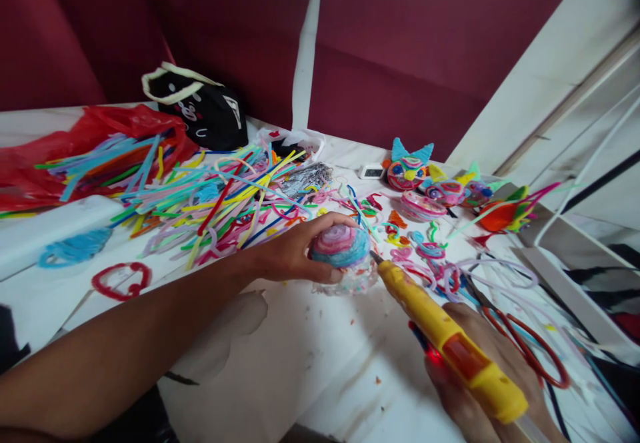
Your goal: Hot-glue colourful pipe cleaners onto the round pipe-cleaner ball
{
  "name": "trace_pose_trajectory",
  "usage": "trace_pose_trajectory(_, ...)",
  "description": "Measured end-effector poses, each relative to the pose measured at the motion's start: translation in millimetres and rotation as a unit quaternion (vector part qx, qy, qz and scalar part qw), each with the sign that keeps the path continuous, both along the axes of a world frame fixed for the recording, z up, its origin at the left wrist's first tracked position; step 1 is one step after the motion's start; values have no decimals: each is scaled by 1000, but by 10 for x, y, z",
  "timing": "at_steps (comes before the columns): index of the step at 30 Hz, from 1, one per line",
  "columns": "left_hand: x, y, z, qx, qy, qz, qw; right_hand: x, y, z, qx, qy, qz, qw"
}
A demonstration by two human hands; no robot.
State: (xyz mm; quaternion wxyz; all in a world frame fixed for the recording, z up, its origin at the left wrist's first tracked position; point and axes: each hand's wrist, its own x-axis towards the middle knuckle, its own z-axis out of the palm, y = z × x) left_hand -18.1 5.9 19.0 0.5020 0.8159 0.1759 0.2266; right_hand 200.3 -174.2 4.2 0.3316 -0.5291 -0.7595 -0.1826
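While our right hand (493, 338) wraps around the yellow glue gun (425, 303), our left hand (295, 253) grips the ball (343, 246) from its left side, thumb low in front and fingers over the top. We judge the gun stiff and fairly light, best held well back on its body, as it is; its nozzle (376, 257), likely hot, points at the ball's right edge, and we cannot tell whether it touches. The ball, between our hands, wears fuzzy coils of pink, purple and blue; we expect it to be light, soft outside and not slippery. Its clear, crinkled lower part (353, 282) looks fragile, so we favour a gentle, spread grip round the coils. As for writing, the black bag (215, 120) beyond our left hand bears a printed cartoon and a pale patch, but we make out no words. Beyond both hands, the small white clock (372, 172) has a display too small for us to read.
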Motion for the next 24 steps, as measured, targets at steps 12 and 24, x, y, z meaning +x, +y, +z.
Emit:
trace_pose_trajectory(12,0,24,3,27,7,6,1000,32,-58,-51,-42,-12,20,999)
trace_pose_trajectory(24,-2,21,-16,27,10,8,1000,15,-65,-16,-41,12,6,999)
